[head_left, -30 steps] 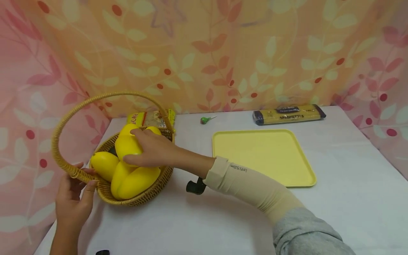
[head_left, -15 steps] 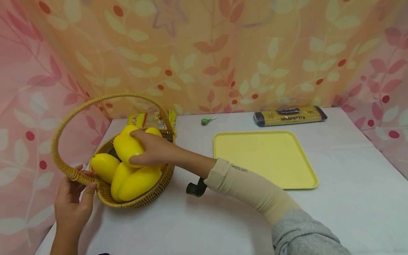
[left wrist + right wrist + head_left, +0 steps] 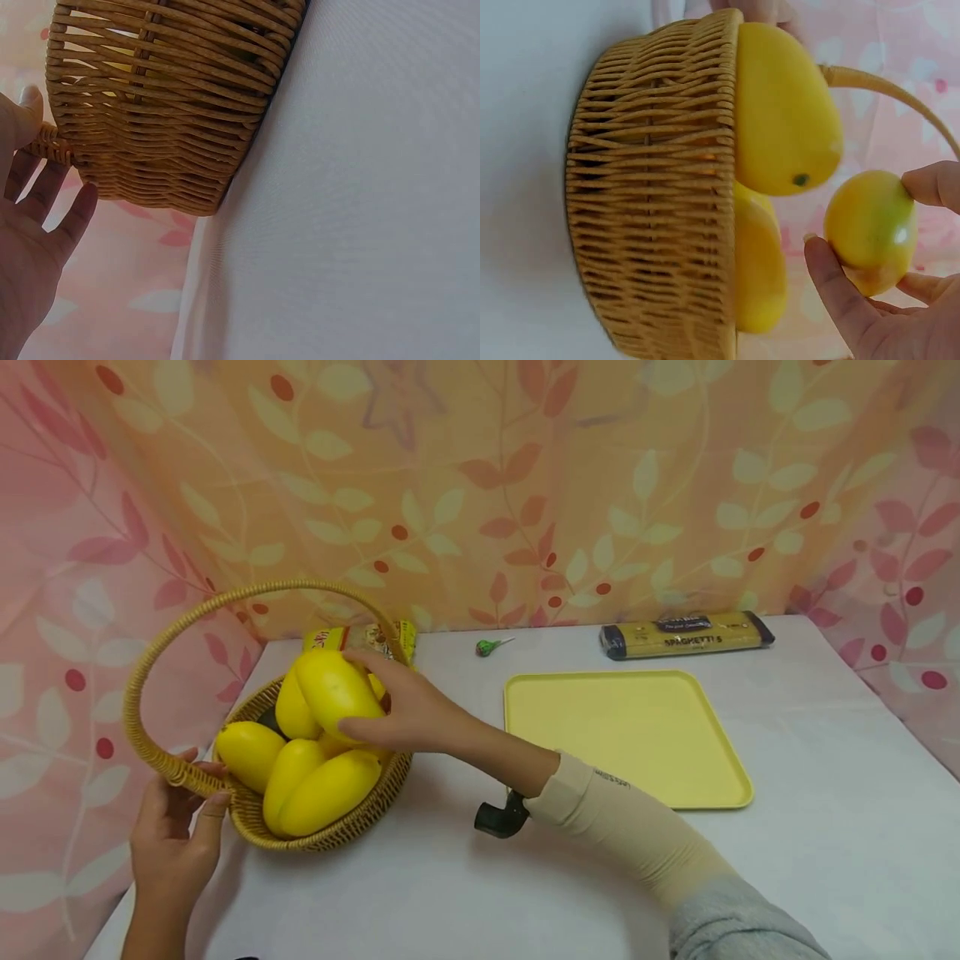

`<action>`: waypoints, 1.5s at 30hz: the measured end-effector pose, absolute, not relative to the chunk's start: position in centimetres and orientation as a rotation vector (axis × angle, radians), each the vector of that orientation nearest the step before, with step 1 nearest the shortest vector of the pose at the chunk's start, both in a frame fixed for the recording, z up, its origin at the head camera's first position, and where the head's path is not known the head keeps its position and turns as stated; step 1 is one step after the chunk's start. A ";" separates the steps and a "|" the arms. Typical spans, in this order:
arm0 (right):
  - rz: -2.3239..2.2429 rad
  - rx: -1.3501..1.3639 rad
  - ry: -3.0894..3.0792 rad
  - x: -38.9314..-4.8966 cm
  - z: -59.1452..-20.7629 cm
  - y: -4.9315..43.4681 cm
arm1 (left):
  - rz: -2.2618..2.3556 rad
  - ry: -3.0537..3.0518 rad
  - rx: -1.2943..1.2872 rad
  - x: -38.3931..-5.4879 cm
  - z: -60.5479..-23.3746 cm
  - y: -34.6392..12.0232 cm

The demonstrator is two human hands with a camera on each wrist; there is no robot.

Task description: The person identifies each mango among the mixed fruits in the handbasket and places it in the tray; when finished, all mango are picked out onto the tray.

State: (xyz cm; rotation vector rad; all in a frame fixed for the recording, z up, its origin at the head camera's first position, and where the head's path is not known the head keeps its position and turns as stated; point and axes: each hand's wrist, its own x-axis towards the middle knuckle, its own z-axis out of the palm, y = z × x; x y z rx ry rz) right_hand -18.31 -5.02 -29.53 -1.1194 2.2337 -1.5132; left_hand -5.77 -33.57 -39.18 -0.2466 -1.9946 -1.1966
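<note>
The right hand (image 3: 408, 706) is now lifting a pinched, smooth oval yellow fruit (image 3: 336, 692) higher over the woven basket (image 3: 330, 837) near the left edge of the table (image 3: 450, 893), the left hand (image 3: 176, 839) holding its wrapped handle (image 3: 292, 584).

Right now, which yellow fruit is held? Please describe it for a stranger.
At the head view's left sits a handled wicker basket with several yellow fruits. Just above them is the right hand. The held fruit, showing a greenish patch, is the only one between the fingers.
</note>
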 end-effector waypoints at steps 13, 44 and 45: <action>-1.661 -0.994 2.269 -18.4 -31.1 1.0 | -1.121 -2.114 -0.110 -5.0 -38.7 -33.7; -1.210 -0.331 2.572 -25.7 -35.8 9.4 | -1.103 -2.107 -0.089 -5.2 -39.2 -33.2; -1.201 -0.322 2.573 -25.8 -35.7 9.5 | -1.102 -2.106 -0.093 -5.2 -39.2 -33.2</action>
